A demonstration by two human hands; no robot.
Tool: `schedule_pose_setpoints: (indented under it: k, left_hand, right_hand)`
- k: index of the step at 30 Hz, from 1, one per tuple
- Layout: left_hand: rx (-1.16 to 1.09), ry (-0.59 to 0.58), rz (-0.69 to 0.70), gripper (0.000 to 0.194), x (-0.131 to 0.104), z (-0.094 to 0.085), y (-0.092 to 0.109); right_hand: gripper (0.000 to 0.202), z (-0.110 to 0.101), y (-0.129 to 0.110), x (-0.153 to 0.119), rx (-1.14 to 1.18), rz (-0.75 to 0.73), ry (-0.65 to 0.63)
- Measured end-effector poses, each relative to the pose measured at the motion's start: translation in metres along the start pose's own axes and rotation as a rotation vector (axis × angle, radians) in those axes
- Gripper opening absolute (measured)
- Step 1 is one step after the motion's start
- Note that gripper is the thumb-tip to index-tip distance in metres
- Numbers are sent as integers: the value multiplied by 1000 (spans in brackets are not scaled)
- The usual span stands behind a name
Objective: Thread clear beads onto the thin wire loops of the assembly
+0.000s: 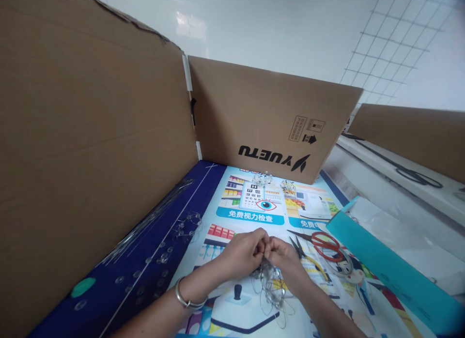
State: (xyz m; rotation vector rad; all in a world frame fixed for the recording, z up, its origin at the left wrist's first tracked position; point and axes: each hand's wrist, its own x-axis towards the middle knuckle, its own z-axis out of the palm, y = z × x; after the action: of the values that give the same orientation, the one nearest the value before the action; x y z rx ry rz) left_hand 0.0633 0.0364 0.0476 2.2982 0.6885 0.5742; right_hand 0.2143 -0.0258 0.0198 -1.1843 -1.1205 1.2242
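My left hand (244, 253) and my right hand (281, 258) meet fingertip to fingertip over a colourful printed mat (250, 214). Both pinch a strand of thin wire strung with clear beads (271, 284), which hangs in a loose tangle below the hands onto the mat. A silver bangle (186, 299) circles my left wrist. Red-handled scissors (325, 243) and yellow-handled pliers (308, 258) lie just right of my right hand.
Cardboard walls (90, 149) stand at left and back (269, 120). Straight wires (152, 219) and several clear beads (163, 255) lie on the dark blue strip at left. More clear bead pieces (263, 179) sit by the back wall. A teal box edge (385, 270) lies at right.
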Motion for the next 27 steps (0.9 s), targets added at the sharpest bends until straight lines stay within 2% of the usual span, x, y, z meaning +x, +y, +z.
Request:
schedule_pose_setpoints:
  k: [4, 11, 21, 23, 27]
  left_hand:
    - [-63, -27, 29, 24, -1, -6, 0]
    - [-137, -79, 48, 20, 1, -14, -4]
    - [-511, -135, 22, 9, 4, -15, -16]
    - [-417, -147, 35, 7, 4, -20, -14]
    - [-10, -79, 135, 14, 1, -33, 0]
  right_hand:
    - [9, 2, 4, 0, -100, -33, -1]
    - [6, 10, 9, -3, -418, -112, 85]
    - [7, 15, 5, -6, -611, -162, 73]
    - [7, 14, 6, -5, -630, -162, 78]
    - [8, 12, 11, -4, -643, -187, 101]
